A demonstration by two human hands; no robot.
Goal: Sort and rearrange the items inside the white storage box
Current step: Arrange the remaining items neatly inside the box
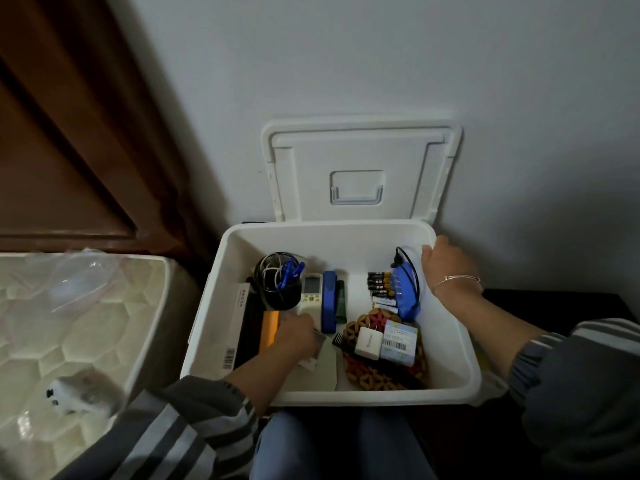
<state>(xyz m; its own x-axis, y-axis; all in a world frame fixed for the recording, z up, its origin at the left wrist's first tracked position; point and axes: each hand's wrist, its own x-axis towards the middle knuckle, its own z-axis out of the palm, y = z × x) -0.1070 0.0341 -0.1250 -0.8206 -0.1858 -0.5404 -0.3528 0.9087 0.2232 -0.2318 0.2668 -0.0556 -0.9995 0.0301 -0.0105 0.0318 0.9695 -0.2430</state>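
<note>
White storage box [446,341]: rectangular plastic, lid [356,154] raised against the wall [346,64], located at the knees beside the bed [86,323]. Right hand [445,263] grips its far-right rim. Left hand [298,332] inside, fingers curled; whether they hold anything cannot be determined

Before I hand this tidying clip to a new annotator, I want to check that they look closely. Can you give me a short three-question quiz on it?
1. True or false: the lid of the white storage box stands open, leaning on the wall.
2. Which hand grips the box's far rim? A) neither B) right hand only C) both
3. Fill in: the pens in the black mesh cup are ____.
Key: 1 true; 2 B; 3 blue.
</note>
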